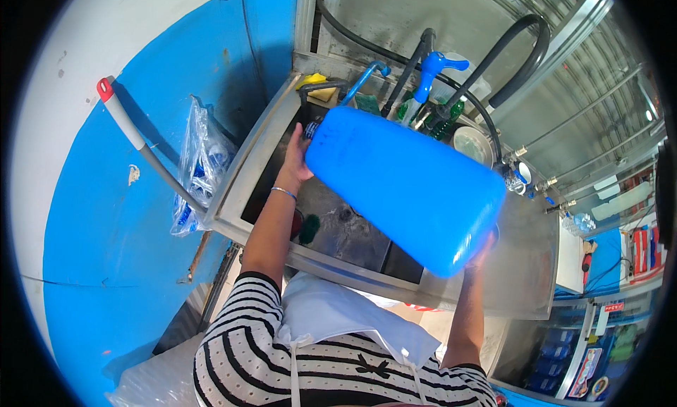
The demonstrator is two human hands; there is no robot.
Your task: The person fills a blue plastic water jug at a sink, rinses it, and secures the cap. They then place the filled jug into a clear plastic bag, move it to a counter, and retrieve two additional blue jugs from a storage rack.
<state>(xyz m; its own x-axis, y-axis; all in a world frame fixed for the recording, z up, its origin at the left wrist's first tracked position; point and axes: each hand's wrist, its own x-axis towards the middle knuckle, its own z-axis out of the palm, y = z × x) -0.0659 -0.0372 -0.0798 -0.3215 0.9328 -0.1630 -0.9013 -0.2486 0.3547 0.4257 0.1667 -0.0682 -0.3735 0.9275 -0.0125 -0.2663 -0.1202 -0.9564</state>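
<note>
My left hand [296, 157] grips the neck end of a large blue plastic jug [402, 188], which lies tilted on its side in the air over a steel sink [331, 260]. My right hand [481, 250] holds the jug's lower right end, its fingers mostly hidden behind it. In the basin below lies a dark green scrubber [308, 227], with something red partly hidden beside it.
Behind are black hoses [529, 33], a blue-handled tap [437, 67], a yellow cloth [317, 85], green bottles and a bowl [472, 145]. Left, a plastic bag [197, 164] and a grey pole [144, 150] stand against the blue wall. Shelves [592, 350] are at right.
</note>
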